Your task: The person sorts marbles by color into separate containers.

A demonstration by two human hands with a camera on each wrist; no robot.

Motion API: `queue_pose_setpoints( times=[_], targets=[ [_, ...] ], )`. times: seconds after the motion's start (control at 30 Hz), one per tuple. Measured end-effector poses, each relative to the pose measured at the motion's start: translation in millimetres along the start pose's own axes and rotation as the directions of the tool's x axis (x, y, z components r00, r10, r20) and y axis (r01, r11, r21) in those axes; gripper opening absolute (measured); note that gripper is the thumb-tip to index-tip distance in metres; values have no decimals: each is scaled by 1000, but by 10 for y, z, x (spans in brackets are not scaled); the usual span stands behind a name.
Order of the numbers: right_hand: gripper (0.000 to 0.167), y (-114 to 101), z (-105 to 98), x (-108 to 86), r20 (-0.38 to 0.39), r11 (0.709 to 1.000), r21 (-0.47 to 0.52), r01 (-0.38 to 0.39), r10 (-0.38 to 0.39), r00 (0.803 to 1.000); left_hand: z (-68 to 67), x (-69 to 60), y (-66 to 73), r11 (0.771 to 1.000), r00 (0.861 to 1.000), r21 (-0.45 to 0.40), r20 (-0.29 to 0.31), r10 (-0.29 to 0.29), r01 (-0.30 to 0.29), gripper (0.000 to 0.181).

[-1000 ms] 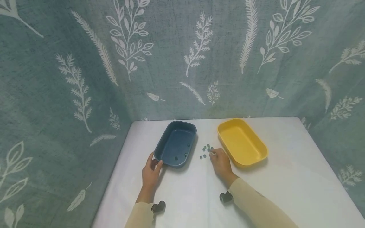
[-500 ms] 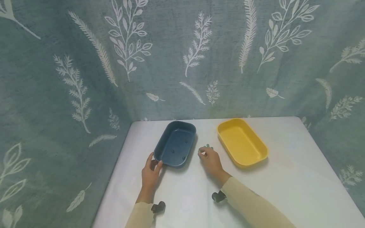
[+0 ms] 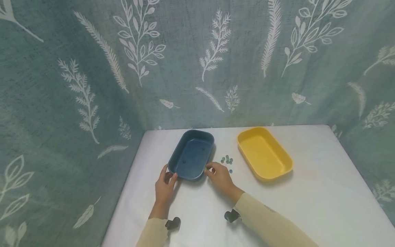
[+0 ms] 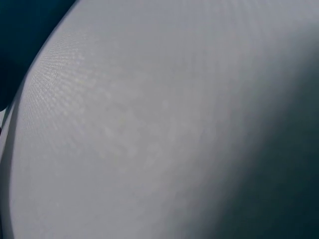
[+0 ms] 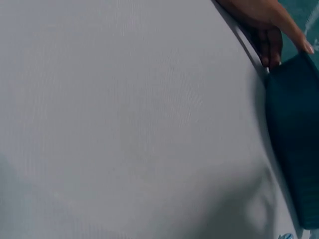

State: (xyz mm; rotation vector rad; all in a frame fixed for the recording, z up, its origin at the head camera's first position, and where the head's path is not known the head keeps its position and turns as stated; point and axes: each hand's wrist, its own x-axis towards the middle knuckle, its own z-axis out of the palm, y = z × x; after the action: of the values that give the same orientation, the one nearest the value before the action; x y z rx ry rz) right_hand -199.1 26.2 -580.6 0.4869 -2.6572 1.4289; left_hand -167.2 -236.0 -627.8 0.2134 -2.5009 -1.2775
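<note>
My left hand [image 3: 165,188] holds the near-left corner of a dark blue tray [image 3: 192,177]; in the right wrist view its thumb lies at the rim of the blue tray [image 5: 294,134]. At the tray's right side, my right hand [image 3: 219,175] pinches a small greenish glass marble [image 3: 205,168], mostly covered by the fingertips. Inside the tray lie two dark marbles, one marble [image 3: 183,161] to the left and another marble [image 3: 203,149] farther back. Part of a clear, swirled marble [image 5: 286,236] shows at the bottom of the right wrist view.
Several green and blue marbles [image 3: 227,160] lie loose between the trays, with one blue marble [image 3: 230,171] nearer me. A yellow tray [image 3: 264,175] stands to the right. The white table [image 3: 197,212] ends at a patterned green cloth [image 3: 185,68] behind.
My right hand has moved left from the loose marbles to the blue tray's rim, with a marble in its fingertips. Marbles inside the tray have shifted. The left hand stays at the corner.
</note>
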Motion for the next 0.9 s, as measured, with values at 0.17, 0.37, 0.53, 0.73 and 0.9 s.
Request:
queue_pose_setpoints(
  times=[0.17,0.37,0.53,0.73,0.9],
  targets=[
    [18,-42,30,-6,37,999,21,-24,23,999,15,17,8,1000,1000,8,-1,-6,6,65],
    [18,-49,110,-28,65,1000,21,-16,14,998,-11,-2,21,1000,1000,21,-5,-20,20,67],
    [17,-31,157,-49,80,999,32,3,-6,997,-19,-31,18,998,999,33,2,-51,51,67],
    [17,-65,147,-36,96,999,44,7,-11,995,6,-21,29,999,999,29,-12,-38,38,66],
    [17,-83,148,-10,106,999,30,-9,6,994,15,-1,56,999,999,38,-16,-33,33,66]
  ],
)
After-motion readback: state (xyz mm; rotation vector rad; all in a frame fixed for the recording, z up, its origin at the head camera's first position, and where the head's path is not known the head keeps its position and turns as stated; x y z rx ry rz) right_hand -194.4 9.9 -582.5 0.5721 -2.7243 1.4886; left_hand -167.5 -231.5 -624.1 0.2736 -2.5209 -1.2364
